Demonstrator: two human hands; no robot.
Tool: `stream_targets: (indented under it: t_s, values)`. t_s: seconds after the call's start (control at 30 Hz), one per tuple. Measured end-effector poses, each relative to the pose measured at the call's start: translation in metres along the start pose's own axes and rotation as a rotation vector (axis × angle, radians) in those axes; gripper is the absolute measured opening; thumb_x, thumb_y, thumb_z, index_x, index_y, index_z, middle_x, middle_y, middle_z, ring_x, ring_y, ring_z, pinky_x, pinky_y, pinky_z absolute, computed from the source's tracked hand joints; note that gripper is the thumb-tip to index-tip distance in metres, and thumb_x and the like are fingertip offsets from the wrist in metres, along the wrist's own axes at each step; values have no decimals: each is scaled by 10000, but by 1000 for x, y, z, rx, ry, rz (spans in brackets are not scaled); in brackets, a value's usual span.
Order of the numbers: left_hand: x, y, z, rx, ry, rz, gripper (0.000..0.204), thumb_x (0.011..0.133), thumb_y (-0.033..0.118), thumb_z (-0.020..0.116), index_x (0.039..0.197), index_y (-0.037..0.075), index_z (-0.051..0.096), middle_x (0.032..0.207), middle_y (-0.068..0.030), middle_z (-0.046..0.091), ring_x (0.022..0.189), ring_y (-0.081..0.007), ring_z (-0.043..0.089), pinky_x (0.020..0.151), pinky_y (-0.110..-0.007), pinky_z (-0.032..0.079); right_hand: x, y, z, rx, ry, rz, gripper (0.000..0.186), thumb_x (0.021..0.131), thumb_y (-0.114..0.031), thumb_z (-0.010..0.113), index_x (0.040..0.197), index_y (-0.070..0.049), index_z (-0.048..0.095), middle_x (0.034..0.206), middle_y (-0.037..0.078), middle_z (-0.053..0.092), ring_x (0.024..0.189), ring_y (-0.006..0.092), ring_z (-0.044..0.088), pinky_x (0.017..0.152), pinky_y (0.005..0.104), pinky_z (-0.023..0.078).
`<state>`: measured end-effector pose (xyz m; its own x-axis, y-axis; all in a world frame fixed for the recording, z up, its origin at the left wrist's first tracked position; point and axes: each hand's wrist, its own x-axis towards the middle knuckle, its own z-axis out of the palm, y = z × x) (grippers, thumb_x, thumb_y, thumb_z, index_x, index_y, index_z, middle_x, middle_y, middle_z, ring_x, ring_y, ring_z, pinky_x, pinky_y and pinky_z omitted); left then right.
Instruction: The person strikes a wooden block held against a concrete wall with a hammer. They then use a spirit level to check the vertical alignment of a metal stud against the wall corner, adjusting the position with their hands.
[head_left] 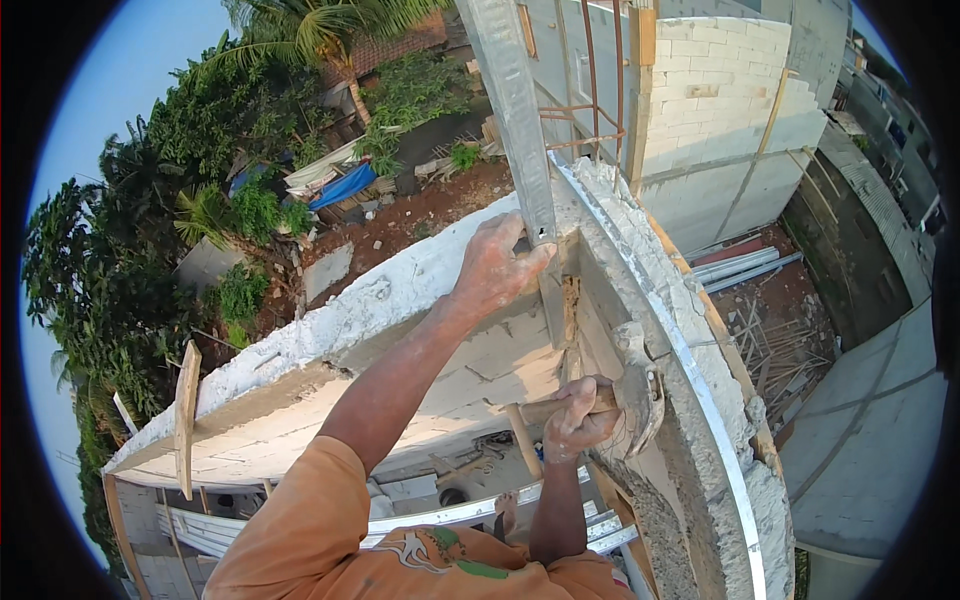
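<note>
My left hand (500, 258) is closed around the lower end of a long grey metal channel (512, 120), thumb pressed along its edge. The channel slants up and away from the corner where two wall tops meet. Lower and to the right, my right hand (580, 422) grips the wooden handle of a hammer (648, 408). The metal head points right, beside the rough top of the right-hand wall (665, 480). Just below the left hand, a narrow upright wooden piece (571, 310) stands in the inner corner.
A long thin shiny metal strip (690, 365) runs along the right wall top. The left wall top (370, 295) is rough, pale concrete, with a wooden plank (187, 420) upright against it. Rusty rebar (590, 80) rises beyond the corner. Outside both walls the ground lies far below.
</note>
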<state>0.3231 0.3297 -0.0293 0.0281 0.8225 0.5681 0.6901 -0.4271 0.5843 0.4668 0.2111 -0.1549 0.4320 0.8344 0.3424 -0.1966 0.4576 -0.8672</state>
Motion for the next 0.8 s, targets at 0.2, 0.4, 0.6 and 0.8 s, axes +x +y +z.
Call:
stream_targets:
  t_s: [0.2, 0.4, 0.6, 0.8]
  values:
    - [3, 1, 4, -35, 13, 33, 287, 805, 191, 746, 933, -27, 611, 847, -198, 631, 777, -374, 616, 715, -464, 481, 6, 31, 10, -230, -94, 147, 371, 1012, -318, 569, 1058, 41, 489, 641, 21, 539, 516, 95, 502, 482, 256, 411]
    - [1, -1, 1, -8, 23, 39, 286, 797, 183, 751, 929, -33, 616, 832, -201, 628, 761, -373, 615, 703, -458, 483, 2, -13, 2, -45, 4, -81, 255, 997, -227, 601, 961, 8, 507, 624, 35, 526, 545, 117, 508, 525, 288, 439]
    - [1, 2, 0, -1, 16, 26, 273, 793, 171, 753, 915, -33, 619, 823, -200, 628, 756, -376, 616, 695, -456, 482, 20, -20, 18, -377, -53, 70, 247, 956, -164, 637, 905, 67, 566, 688, 95, 606, 553, 165, 541, 538, 363, 446]
    - [2, 0, 1, 6, 13, 51, 257, 805, 161, 747, 919, -29, 617, 836, -191, 637, 761, -371, 622, 699, -458, 487, 1, -2, -5, -87, -4, 3, 255, 987, -165, 617, 1109, 25, 499, 761, 45, 576, 607, 104, 539, 527, 272, 455]
